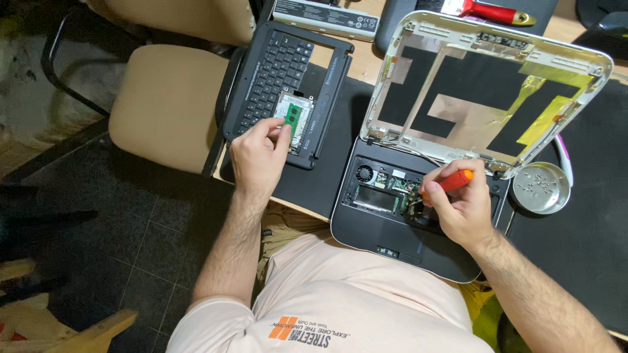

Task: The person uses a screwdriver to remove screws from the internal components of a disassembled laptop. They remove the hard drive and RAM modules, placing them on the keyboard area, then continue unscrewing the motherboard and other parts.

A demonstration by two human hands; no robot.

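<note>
My left hand (pixel 260 157) rests on the removed black keyboard panel (pixel 281 72), its fingertips touching a small green memory board (pixel 294 116) that lies on the panel. My right hand (pixel 463 204) grips an orange-handled screwdriver (pixel 451 183), whose tip points down into the opened base of a small laptop (pixel 392 229). The base shows a fan, a circuit board and wires. The laptop's lid shell (pixel 487 91) stands open behind it, screen removed, with black, copper and yellow foil inside.
A round metal dish (pixel 541 188) with several small screws sits right of the laptop. A black mat (pixel 589 248) covers the desk. A battery pack (pixel 326 16) and a red-handled tool (pixel 494 12) lie at the back. A tan chair (pixel 163 104) stands on the left.
</note>
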